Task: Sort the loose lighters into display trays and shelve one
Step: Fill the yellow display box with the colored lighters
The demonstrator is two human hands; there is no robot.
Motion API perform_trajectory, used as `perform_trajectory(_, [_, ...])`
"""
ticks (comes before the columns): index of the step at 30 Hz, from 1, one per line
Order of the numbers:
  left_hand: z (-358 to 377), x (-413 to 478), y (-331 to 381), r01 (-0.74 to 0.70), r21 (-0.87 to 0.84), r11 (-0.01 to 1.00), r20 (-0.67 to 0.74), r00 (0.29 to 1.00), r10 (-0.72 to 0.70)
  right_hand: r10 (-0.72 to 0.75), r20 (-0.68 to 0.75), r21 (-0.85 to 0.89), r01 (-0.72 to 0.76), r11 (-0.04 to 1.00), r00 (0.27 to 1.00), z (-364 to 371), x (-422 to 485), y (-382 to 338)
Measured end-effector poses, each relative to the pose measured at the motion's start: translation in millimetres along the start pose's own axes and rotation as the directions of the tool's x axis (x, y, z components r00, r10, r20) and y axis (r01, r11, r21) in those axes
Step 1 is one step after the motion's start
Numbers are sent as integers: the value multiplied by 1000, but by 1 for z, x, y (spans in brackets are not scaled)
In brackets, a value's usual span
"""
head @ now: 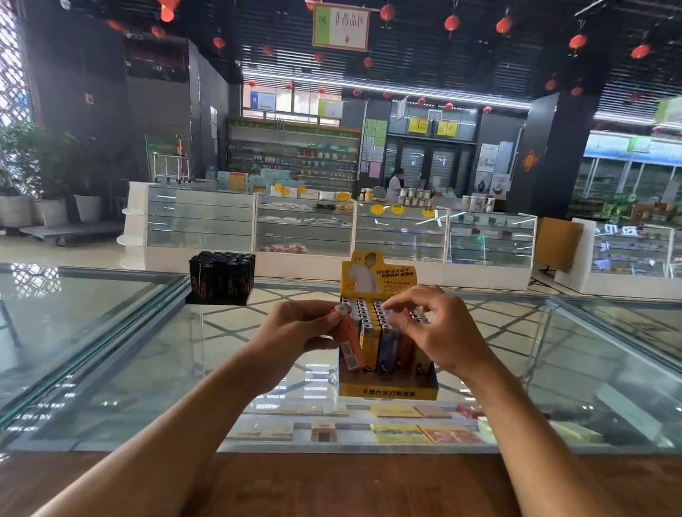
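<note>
A yellow display tray (388,391) stands on the glass counter, filled with upright lighters (370,318) in yellow, blue and orange. My left hand (297,328) grips an orange lighter (349,339), tilted at the tray's front left corner with its lower end down in the tray. My right hand (434,325) hovers over the tray's right side, fingers curled, fingertips on the metal tops of the lighters there. A second tray of black lighters (221,278) stands further back on the left.
The glass counter top (93,345) shows packs on a shelf below. A wooden ledge (341,489) runs along the near edge. More glass display cases (305,225) and shop shelves stand across the aisle.
</note>
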State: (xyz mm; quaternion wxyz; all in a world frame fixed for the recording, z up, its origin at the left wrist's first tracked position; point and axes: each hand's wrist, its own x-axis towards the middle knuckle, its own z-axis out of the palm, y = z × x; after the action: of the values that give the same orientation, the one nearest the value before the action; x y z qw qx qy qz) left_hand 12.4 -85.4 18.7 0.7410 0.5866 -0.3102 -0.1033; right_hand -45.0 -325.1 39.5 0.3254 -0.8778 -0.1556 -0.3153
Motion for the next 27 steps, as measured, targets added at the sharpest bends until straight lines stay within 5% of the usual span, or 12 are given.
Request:
perform_trajectory(5, [9, 1, 1, -110, -22, 994, -8, 994, 110, 15, 29, 201, -21, 979, 999, 4, 1, -12])
perform_trajectory(12, [15, 4, -2, -213, 151, 965, -35, 975, 220, 31, 37, 258, -40, 965, 999, 6, -1, -17])
perform_trajectory(19, [0, 14, -33, -361, 724, 588, 208, 927, 313, 154, -99, 461, -92, 882, 983, -14, -4, -11])
perform_trajectory(27, [-6, 21, -53, -404, 795, 452, 348, 915, 205, 100, -168, 453, -13, 892, 981, -21, -17, -1])
